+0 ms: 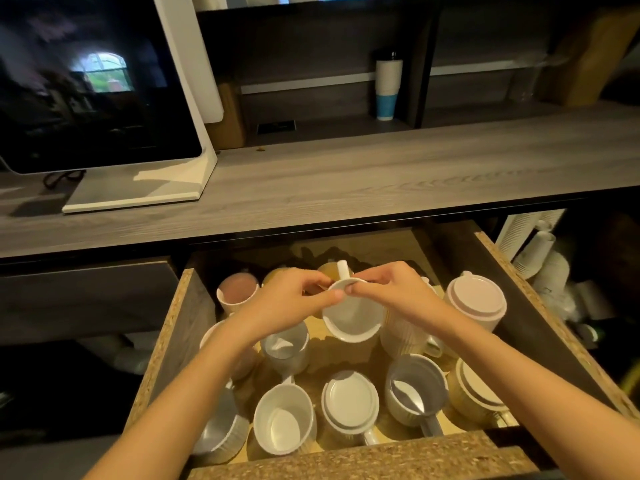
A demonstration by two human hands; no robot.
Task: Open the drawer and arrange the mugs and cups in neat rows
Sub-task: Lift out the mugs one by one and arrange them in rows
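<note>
Drawer [162, 327] stands pulled out below the countertop [346, 174], filled with mugs [284, 424], some upright, some upside down; near its middle a white mug [351, 317] is tipped with its mouth toward the camera, handle [343, 270] on the far side; the left hand [294, 299] and right hand [394, 292] each pinch its far rim, fingertips almost meeting; whether it rests on the drawer floor cannot be told; both forearms hide parts of mugs beneath; the far row is lost in shadow.

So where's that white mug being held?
Head view, centre: the white mug tilts above the open drawer, rim pinched by left hand and right hand, a ribbed mug to its right.
</note>
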